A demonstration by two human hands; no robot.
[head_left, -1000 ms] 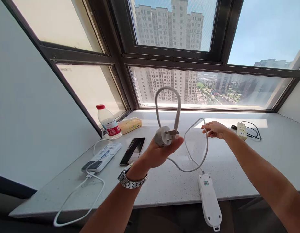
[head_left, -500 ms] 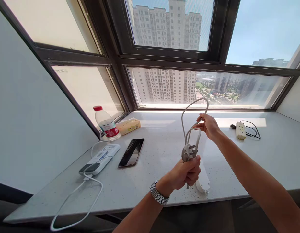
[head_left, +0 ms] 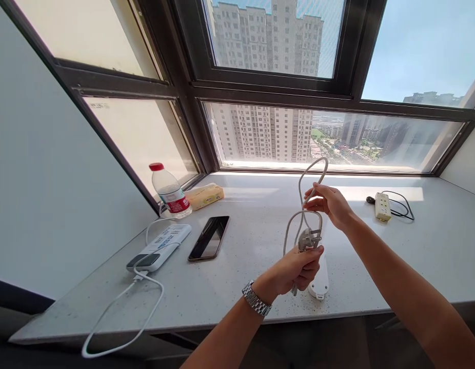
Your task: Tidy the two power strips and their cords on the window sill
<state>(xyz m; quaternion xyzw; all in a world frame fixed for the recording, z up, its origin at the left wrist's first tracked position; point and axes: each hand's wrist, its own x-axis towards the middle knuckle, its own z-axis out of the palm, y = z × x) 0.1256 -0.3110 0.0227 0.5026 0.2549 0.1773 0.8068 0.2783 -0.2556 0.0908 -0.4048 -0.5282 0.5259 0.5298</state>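
My left hand (head_left: 301, 271), below a wrist with a metal watch, is closed around a grey power plug (head_left: 310, 240) with its prongs pointing right. Part of the grey cord (head_left: 287, 230) is bunched in the same fist. Above it, my right hand (head_left: 330, 202) pinches the cord between thumb and fingers, and a loop of it stands up toward the window. Behind my left hand lies a white power strip (head_left: 319, 282) on the counter, partly hidden by that hand.
Left on the white counter (head_left: 253, 220) are a black phone (head_left: 209, 238), a white power bank (head_left: 160, 248) with a white cable (head_left: 153, 307), a red-capped bottle (head_left: 172, 192) and a yellow tissue pack (head_left: 204, 196). A small cream socket block (head_left: 382, 206) with black cord lies right. Windows (head_left: 260, 133) stand behind.
My left hand with the plug has shifted slightly right. The cord loops have changed shape, one now dropping left of the plug, and my right hand's fingers have moved slightly along the cord.
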